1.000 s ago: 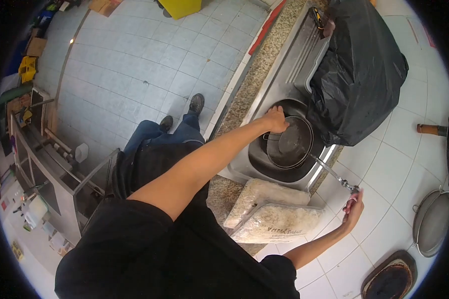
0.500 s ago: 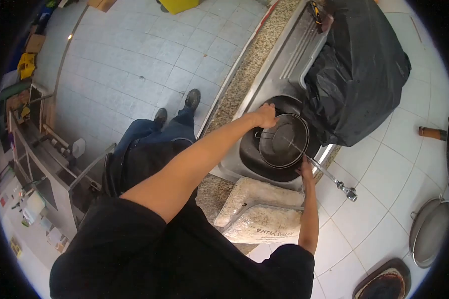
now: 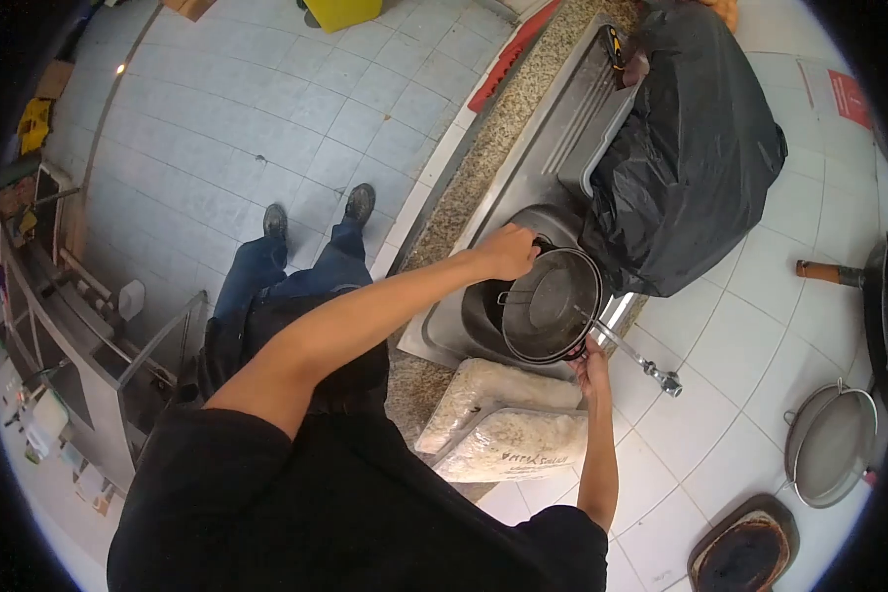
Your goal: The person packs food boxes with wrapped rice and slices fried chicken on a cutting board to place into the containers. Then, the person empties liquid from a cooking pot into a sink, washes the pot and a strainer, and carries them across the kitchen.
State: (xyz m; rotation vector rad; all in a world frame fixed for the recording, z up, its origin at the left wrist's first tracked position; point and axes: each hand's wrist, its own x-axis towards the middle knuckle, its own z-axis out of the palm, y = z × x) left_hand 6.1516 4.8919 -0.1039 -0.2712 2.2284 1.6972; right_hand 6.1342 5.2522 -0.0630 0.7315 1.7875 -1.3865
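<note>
A round dark pan (image 3: 548, 311) with thin metal rims and a small wire loop is tilted over the sink basin (image 3: 479, 321). At its upper left edge my left hand (image 3: 508, 252) is closed on a dark handle, mostly hidden by the fingers. My right hand (image 3: 590, 369) grips the pan's lower right side, fingers partly under it. Whether a strainer is nested inside the pan I cannot tell. The metal faucet (image 3: 636, 355) reaches from the tiled wall over the pan's right edge; no running water can be made out.
A large black plastic bag (image 3: 696, 158) rests beside a grey tray (image 3: 590, 158) on the sink. Two filled clear bags (image 3: 523, 434) lie on the granite counter. A strainer (image 3: 834, 444), a dark pan (image 3: 878, 296) and an oval plate (image 3: 745, 553) are at the wall.
My right hand left the faucet knob and took hold of the pan's side. The pan has risen and tilted in both hands. The view has shifted a little.
</note>
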